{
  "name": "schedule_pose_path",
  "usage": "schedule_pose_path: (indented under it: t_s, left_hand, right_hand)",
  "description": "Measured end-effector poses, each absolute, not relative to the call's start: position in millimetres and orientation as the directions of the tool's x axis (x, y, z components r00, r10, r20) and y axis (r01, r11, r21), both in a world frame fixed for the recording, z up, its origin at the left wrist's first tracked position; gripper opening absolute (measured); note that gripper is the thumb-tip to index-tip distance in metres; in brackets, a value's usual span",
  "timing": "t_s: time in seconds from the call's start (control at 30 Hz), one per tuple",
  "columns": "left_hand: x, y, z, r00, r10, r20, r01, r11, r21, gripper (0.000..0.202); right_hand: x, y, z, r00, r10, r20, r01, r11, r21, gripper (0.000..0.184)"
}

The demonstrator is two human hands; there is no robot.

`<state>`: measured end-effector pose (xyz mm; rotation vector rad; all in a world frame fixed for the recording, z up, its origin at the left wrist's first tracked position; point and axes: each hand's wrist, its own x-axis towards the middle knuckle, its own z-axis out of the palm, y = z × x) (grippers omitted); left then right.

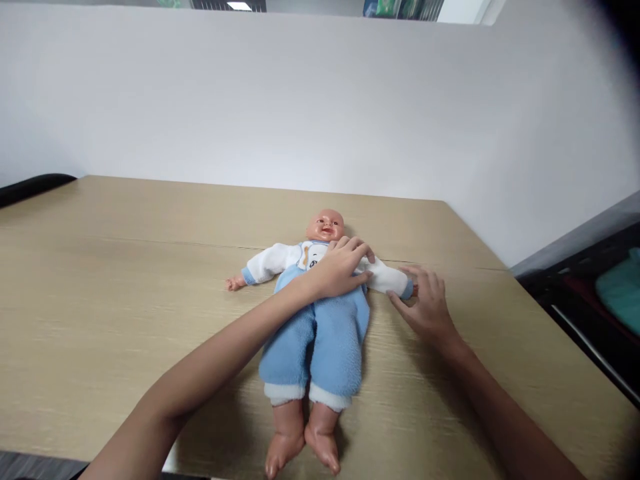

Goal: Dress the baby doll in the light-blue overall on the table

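Observation:
A baby doll (316, 333) lies on its back on the wooden table, its bald head away from me and its bare feet towards me. It wears fluffy blue overalls and a white top with blue cuffs. Across its chest reaches my left hand (345, 267), fingers curled round the shoulder and upper sleeve on the right side. My right hand (425, 300) is at the end of that same arm, thumb and fingers closed about the blue cuff (408, 289), mostly hiding the doll's small hand. The doll's other arm (270, 264) lies stretched out to the left, untouched.
The wooden table (125, 280) meets a white wall (300, 100) at its far edge. A black curved object (37, 187) shows at the far left. To the right, beyond the table edge, stands a dark rack (575, 287) with a teal item (620, 290).

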<state>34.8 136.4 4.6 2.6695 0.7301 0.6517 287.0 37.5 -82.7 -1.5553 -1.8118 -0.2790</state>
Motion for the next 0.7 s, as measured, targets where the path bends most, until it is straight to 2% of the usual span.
schedule_pose_path:
  t_s: [0.07,0.17,0.3,0.37,0.43,0.53,0.6,0.7]
  left_hand:
    - [46,145,4,0.809,0.496,0.315,0.379,-0.85,0.365,0.034]
    - [59,155,-3,0.856,0.457,0.242,0.359,-0.862,0.358,0.053]
    - [64,155,-17,0.853,0.483,0.2,0.399,-0.849,0.347,0.077]
    - [63,152,-21,0.838,0.488,0.244,0.394,-0.851,0.347,0.074]
    - [61,151,-23,0.828,0.474,0.299,0.365,-0.861,0.354,0.059]
    - [57,154,-25,0.812,0.456,0.364,0.297,-0.86,0.415,0.043]
    - [53,157,-26,0.771,0.483,0.415,0.246,-0.827,0.505,0.043]
    - [46,160,-27,0.666,0.577,0.473,0.149,-0.724,0.674,0.043]
  right_hand:
    - [302,41,-88,-0.066,0.826,0.56,0.895,0.297,-0.332,0.052]
    - [312,42,-86,-0.093,0.877,0.472,0.824,0.334,-0.457,0.043]
    - [298,33,-67,0.056,0.827,0.559,0.774,0.318,-0.548,0.041]
    - [284,28,-60,0.116,0.801,0.587,0.714,0.343,-0.61,0.049]
    - [272,24,-59,0.167,0.803,0.572,0.608,0.372,-0.701,0.061]
    - [261,22,-67,0.253,0.845,0.47,0.442,0.332,-0.833,0.077]
    - [259,22,-76,0.244,0.886,0.394,0.444,0.259,-0.858,0.074]
    - [256,24,-86,0.081,0.922,0.378,0.576,0.266,-0.773,0.054]
